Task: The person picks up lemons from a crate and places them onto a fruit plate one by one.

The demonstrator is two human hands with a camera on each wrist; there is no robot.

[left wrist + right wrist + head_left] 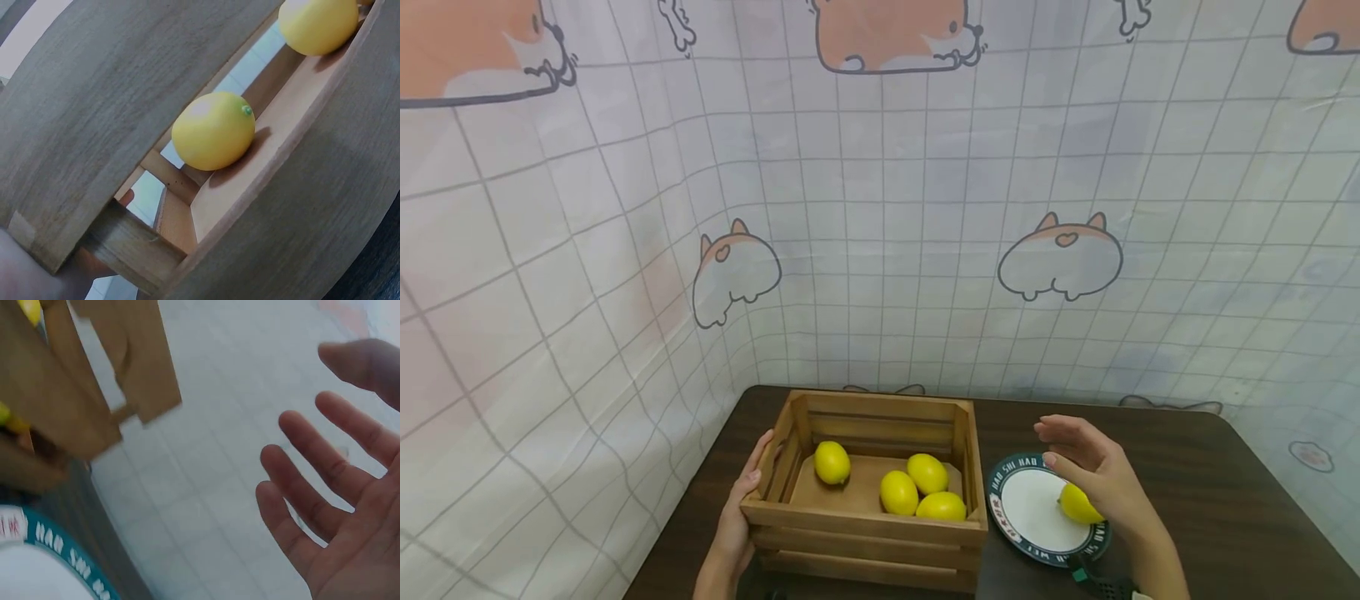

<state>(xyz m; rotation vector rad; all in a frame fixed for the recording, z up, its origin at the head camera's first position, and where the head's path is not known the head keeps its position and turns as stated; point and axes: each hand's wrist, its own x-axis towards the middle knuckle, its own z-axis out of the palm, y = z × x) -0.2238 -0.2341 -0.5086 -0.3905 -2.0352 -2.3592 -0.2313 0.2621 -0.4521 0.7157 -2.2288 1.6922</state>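
A slatted wooden crate [865, 537] stands on the table with several yellow lemons [898, 492] inside. At its left end, my left hand [735, 517] holds the near corner; the left wrist view shows part of that hand behind the slats, with one lemon [214, 131] close by. Right of the crate lies a white plate [1033, 508] with a lettered dark teal rim. One lemon [1078, 505] rests on it, partly covered by my right hand [1093, 471]. That hand hovers over the plate, fingers spread and nothing in them, as the right wrist view shows.
The dark wooden table [1217, 483] extends to the right of the plate. A white gridded curtain [880, 250] with cartoon dogs hangs behind and to the left. A dark device with a green tab [1080, 575] sits by my right wrist.
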